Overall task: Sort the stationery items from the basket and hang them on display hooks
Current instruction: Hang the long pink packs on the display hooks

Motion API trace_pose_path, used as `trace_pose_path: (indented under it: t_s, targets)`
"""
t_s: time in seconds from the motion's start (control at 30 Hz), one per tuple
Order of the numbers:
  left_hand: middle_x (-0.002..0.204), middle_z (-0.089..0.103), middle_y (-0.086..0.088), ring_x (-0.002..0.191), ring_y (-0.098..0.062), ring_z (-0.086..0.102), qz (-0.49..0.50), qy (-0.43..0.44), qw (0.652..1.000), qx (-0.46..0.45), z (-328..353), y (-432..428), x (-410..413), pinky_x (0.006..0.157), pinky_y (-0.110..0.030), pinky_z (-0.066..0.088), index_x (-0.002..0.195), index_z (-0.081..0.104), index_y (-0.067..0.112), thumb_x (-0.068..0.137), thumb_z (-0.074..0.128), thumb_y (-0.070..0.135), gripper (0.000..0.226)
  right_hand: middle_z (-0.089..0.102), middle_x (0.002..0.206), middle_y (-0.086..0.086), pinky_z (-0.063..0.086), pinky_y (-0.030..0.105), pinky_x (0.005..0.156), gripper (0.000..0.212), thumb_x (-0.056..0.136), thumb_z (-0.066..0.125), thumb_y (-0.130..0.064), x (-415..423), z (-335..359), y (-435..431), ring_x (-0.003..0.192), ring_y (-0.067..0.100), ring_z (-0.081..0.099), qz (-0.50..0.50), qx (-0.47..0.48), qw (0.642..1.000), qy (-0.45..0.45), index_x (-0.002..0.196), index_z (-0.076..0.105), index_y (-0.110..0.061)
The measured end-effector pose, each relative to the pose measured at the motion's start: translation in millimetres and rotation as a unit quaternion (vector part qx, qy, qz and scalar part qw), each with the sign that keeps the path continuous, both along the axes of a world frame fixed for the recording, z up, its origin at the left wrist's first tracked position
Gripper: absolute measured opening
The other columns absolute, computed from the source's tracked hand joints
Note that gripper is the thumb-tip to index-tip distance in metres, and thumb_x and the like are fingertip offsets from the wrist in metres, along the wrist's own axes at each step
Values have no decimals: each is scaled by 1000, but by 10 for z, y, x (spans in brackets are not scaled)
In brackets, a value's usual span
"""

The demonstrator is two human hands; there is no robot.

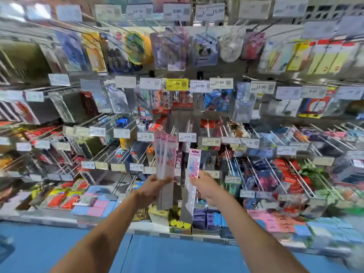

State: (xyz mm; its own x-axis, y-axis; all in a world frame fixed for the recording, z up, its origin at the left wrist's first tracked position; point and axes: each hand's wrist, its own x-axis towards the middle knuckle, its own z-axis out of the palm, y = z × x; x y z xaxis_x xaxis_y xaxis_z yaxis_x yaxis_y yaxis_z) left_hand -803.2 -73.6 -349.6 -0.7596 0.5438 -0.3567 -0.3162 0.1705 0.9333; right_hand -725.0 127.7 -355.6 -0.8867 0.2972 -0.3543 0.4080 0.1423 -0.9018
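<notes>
Pink-headed packets in both hands, facing the hook wall

Left hand: grip closed round the lower half of a fan of long clear packets; pink headers point up, clear tails hang below the grip; probably three packets, blur prevents a firm count. Right hand: grip pinches a single packet of the same kind near mid-length; header above the grip, tail below, leaning slightly left at the bottom. Single packet sits just right of the fan, apart from it. Display hooks cover the wall beyond and to either side of both grips, most loaded with goods. White price tag just above, between the grips; yellow price tag well above. Shelf of stacked goods below the grips; blue floor under the forearms.
</notes>
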Motion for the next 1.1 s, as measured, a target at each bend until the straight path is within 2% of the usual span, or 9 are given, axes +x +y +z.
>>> trace_pose_path:
  t_s: [0.13, 0.27, 0.47, 0.53, 0.63, 0.8, 0.9, 1.0, 1.1]
  targets:
    - [120, 68, -30, 119, -50, 62, 26, 19, 999, 11, -27, 152, -700, 103, -64, 50, 122, 64, -2, 81, 84, 33, 58, 51, 142, -1, 50, 37, 94, 46, 101, 54, -25, -377, -235, 81, 112, 17, 53, -39, 4, 999, -4, 147, 47, -26]
    - [136, 61, -24, 123, -40, 62, 12, 22, 999, 21, -33, 468, -1190, 107, -61, 46, 134, 57, 8, 58, 92, 59, 98, 58, 83, -9, 40, 22, 60, 17, 103, 52, -18, -616, -483, 243, 63, 3, 51, -67, 21, 997, 12, 115, 62, -25]
    - [135, 65, -18, 128, -40, 58, -3, 94, 995, 23, -120, 993, -1768, 113, -61, 42, 130, 64, 9, 52, 90, 58, 95, 48, 77, 7, 33, 36, 66, 26, 95, 56, -28, -1037, -910, 611, 70, 20, 45, -49, 78, 992, 86, 96, 56, -2]
    - [112, 76, -7, 111, -30, 69, 17, 115, 993, 35, -189, 1091, -1860, 100, -48, 54, 123, 66, 11, 68, 88, 44, 68, 47, 76, 9, 31, 35, 64, 23, 96, 58, -23, -1154, -1153, 713, 67, 19, 43, -48, 99, 986, 124, 95, 56, -1]
    - [73, 77, 5, 66, -13, 74, 21, 183, 980, 76, -305, 1164, -1937, 58, -24, 57, 106, 70, 14, 91, 73, 22, 18, 54, 69, 2, 35, 30, 61, 9, 95, 59, -8, -1348, -1497, 861, 63, 14, 47, -65, 121, 973, 185, 89, 54, -3]
    - [113, 75, -19, 103, -34, 72, 3, 270, 946, 178, -479, 1187, -2010, 102, -57, 53, 115, 72, 10, 94, 67, 23, 25, 72, 76, -21, 45, 11, 61, 24, 91, 62, 2, -1710, -1739, 947, 67, -6, 63, -82, 199, 921, 324, 88, 65, -22]
    - [127, 69, -23, 118, -39, 67, -21, 323, 919, 225, -514, 1209, -2013, 109, -57, 48, 132, 65, 6, 84, 68, 36, 57, 70, 78, -29, 43, 5, 57, 26, 91, 62, -3, -1779, -1765, 951, 71, -9, 64, -82, 240, 889, 381, 88, 65, -28]
    - [126, 70, -19, 116, -37, 68, -15, 350, 905, 241, -509, 1214, -2030, 109, -56, 48, 130, 64, 9, 77, 70, 44, 64, 71, 76, -20, 43, 9, 54, 20, 91, 60, -4, -1847, -1825, 964, 65, -5, 62, -93, 264, 862, 424, 86, 65, -23]
    - [133, 66, -22, 120, -38, 67, -27, 364, 896, 253, -505, 1213, -2017, 110, -54, 49, 138, 58, 6, 89, 64, 43, 62, 75, 94, 6, 54, 32, 68, 9, 91, 63, -7, -1908, -1870, 950, 82, 18, 69, -123, 266, 853, 431, 98, 68, -10]
